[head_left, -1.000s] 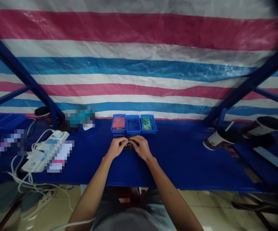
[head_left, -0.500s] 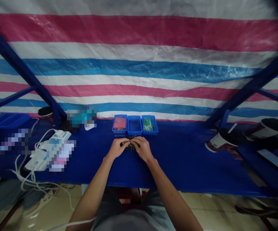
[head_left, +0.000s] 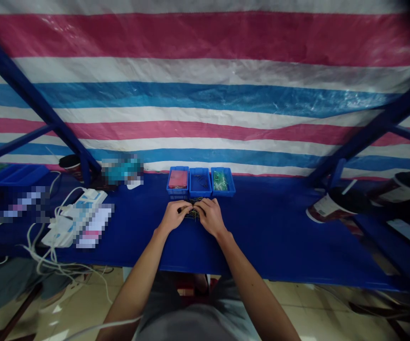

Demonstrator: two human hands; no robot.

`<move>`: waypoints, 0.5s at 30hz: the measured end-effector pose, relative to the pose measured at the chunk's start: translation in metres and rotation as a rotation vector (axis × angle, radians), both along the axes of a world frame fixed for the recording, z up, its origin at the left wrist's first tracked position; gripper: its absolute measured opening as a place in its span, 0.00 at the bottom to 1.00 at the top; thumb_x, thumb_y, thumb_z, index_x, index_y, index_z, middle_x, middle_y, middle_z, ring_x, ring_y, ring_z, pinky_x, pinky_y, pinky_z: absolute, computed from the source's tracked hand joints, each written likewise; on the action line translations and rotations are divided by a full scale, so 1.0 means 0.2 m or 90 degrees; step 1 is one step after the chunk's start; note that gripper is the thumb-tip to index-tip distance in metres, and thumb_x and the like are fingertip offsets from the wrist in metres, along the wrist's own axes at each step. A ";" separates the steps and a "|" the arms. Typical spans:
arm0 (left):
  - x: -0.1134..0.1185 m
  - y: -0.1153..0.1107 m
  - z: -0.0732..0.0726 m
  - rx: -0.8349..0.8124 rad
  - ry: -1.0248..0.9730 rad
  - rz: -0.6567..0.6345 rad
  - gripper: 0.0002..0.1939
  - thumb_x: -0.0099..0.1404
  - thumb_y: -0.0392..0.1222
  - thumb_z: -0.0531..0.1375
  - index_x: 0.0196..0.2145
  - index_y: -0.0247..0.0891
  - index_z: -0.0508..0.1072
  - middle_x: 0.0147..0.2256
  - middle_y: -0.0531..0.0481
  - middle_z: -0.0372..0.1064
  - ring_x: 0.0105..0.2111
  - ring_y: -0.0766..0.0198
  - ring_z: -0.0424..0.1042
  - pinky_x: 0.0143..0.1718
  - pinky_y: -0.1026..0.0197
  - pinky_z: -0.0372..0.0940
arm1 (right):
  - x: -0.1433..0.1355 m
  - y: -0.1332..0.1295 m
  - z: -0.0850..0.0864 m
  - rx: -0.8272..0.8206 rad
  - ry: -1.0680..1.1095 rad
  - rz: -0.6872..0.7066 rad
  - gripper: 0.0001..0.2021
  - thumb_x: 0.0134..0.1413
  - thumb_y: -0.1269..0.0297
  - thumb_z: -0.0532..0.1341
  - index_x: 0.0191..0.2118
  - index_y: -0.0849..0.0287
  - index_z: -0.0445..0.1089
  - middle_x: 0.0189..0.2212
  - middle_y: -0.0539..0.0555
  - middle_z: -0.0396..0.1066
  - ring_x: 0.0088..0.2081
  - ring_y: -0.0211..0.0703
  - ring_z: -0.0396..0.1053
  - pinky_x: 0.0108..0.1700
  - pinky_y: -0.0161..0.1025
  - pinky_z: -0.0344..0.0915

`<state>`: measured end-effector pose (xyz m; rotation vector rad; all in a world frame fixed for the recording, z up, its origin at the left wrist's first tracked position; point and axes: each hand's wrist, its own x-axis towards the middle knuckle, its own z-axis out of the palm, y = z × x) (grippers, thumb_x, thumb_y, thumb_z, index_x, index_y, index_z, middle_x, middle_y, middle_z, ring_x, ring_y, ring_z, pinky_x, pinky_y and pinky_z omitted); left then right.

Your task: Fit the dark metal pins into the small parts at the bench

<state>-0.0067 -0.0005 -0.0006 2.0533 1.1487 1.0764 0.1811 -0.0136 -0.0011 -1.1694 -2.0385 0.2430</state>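
And the middle bin is flanked by left bin and right bin; before it, heaped pieces are framed by left hand and right hand; well left, a power strip is set, well right, a cup; behind, a sheet is hung.

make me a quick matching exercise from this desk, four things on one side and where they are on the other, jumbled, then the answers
Things
1. pink contents
2. green contents
3. power strip
4. dark thin pieces on the table

Places
A. in the rightmost small bin
B. partly hidden by the left hand and right hand
C. in the leftmost small bin
D. left of all three small bins

Pairs: 1-C, 2-A, 3-D, 4-B
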 end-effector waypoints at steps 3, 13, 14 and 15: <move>0.00 0.00 0.00 0.000 -0.003 0.003 0.16 0.70 0.48 0.57 0.36 0.35 0.80 0.26 0.48 0.73 0.26 0.65 0.69 0.32 0.64 0.63 | -0.02 -0.01 0.01 -0.006 -0.023 -0.017 0.14 0.70 0.63 0.52 0.37 0.57 0.73 0.32 0.54 0.73 0.36 0.43 0.68 0.42 0.43 0.54; 0.00 0.00 0.01 -0.041 -0.001 0.001 0.14 0.69 0.46 0.58 0.33 0.34 0.78 0.26 0.50 0.73 0.25 0.66 0.69 0.32 0.65 0.62 | 0.00 0.01 -0.01 -0.014 0.060 0.034 0.09 0.68 0.65 0.56 0.45 0.54 0.74 0.39 0.54 0.75 0.42 0.44 0.71 0.45 0.43 0.57; 0.00 0.00 0.01 -0.042 -0.001 0.000 0.14 0.69 0.46 0.58 0.33 0.34 0.78 0.25 0.50 0.73 0.25 0.66 0.68 0.32 0.65 0.62 | 0.00 0.01 -0.01 -0.013 0.064 0.038 0.09 0.68 0.66 0.56 0.44 0.54 0.74 0.39 0.54 0.75 0.42 0.44 0.71 0.45 0.43 0.57; 0.00 0.00 0.01 -0.042 -0.002 0.000 0.14 0.69 0.46 0.58 0.33 0.34 0.78 0.26 0.50 0.73 0.25 0.66 0.68 0.32 0.66 0.62 | 0.00 0.01 -0.01 -0.012 0.069 0.039 0.09 0.68 0.67 0.56 0.44 0.54 0.75 0.39 0.54 0.76 0.43 0.44 0.71 0.45 0.43 0.57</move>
